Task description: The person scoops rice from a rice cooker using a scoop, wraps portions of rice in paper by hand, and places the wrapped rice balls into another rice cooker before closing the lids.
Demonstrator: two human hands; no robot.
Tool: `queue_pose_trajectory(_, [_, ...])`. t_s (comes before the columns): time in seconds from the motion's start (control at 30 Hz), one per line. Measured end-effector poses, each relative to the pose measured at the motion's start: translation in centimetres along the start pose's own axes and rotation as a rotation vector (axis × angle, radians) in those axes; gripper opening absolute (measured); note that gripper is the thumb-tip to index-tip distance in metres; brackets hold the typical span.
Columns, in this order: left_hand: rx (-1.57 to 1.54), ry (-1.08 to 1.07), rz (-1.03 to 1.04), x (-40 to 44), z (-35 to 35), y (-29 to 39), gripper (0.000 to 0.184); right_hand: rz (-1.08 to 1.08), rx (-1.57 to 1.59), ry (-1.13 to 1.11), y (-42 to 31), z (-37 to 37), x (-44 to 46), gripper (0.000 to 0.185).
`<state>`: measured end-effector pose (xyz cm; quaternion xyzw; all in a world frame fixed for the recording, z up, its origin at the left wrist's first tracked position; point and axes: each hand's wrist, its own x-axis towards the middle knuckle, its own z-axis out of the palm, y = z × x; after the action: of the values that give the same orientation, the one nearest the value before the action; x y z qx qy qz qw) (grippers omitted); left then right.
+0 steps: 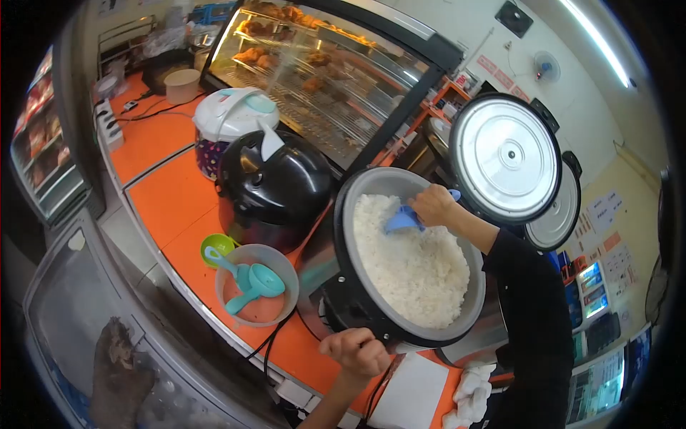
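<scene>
In the head view my right hand grips the handle of a blue rice scoop, its bowl dipped into the white cooked rice. The rice fills much of the grey inner pot of a large rice cooker, whose round metal lid stands raised behind it. My left hand is closed beside the cooker's near rim, with nothing visible in its curled fingers. Whether it touches the rim, I cannot tell.
Left of the cooker, a tub holds turquoise scoops near a green cup. A black cooker and a white-lidded one stand farther back, before a glass food warmer. White sheets lie at the front.
</scene>
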<state>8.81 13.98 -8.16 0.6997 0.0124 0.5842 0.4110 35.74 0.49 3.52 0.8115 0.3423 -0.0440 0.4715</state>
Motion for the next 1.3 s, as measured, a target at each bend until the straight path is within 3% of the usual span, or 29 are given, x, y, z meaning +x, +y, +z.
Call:
queue_pose_trajectory(0.07, [0.016, 0.02, 0.002, 0.0, 0.1, 0.1, 0.016, -0.094, 0.005, -0.133, 0.4, 0.2, 0.6, 0.029])
queue_pose_trajectory(0.27, [0.038, 0.077, -0.004, -0.1, 0.5, 0.2, 0.012, -0.211, 0.402, -0.161, 1.4, 4.1, -3.0, 0.031])
queue_pose_trajectory(0.37, [0.045, 0.076, 0.002, -0.2, 0.5, 0.1, 0.012, -0.098, 0.529, -0.229, -0.5, -0.8, -9.3, 0.036])
queue_pose_trajectory(0.43, [0.033, 0.059, -0.001, -0.3, 0.4, -0.1, 0.011, -0.005, 0.429, -0.148, -2.2, -4.5, -14.4, 0.039])
queue_pose_trajectory(0.6, [0.031, 0.047, -0.046, -1.0, 0.3, -0.3, 0.015, 0.3, 0.531, 0.016, -7.5, -8.0, -23.3, 0.031])
queue_pose_trajectory(0.7, [0.039, 0.068, -0.043, -0.8, 0.4, -0.3, 0.014, 0.236, 0.725, 0.144, -8.3, -7.5, -20.3, 0.031])
queue_pose_trajectory(0.87, [0.021, 0.106, -0.008, -0.4, 0.7, -0.4, 0.009, 0.084, 1.197, 0.08, -7.8, -4.5, -17.3, 0.033])
queue_pose_trajectory(0.97, [0.033, 0.073, 0.033, 0.5, 0.6, -0.5, 0.004, -0.148, 1.214, 0.308, -7.8, -1.7, -12.8, 0.033])
queue_pose_trajectory(1.0, [0.034, 0.044, 0.043, 0.3, 0.3, -0.1, 0.004, 0.024, 1.375, -0.089, -7.6, -5.8, -13.3, 0.034])
queue_pose_trajectory(1.1, [0.057, 0.053, 0.061, 0.2, 0.4, -0.3, 0.004, 0.019, 1.502, -0.3, -6.6, -5.1, -14.5, 0.034])
queue_pose_trajectory(1.2, [0.05, 0.059, 0.025, -0.2, 0.4, -0.7, 0.006, 0.115, 1.836, -0.578, -3.8, -3.5, -19.1, 0.034])
queue_pose_trajectory(1.27, [-0.07, 0.013, -0.151, -0.4, 0.0, -0.2, 0.009, 0.269, 2.174, -0.585, -4.3, -1.4, -24.1, 0.032])
queue_pose_trajectory(1.3, [-0.113, 0.149, -0.101, -0.3, 0.0, 0.7, 0.011, 0.361, 2.35, -0.592, -5.3, -0.4, -26.8, 0.031])
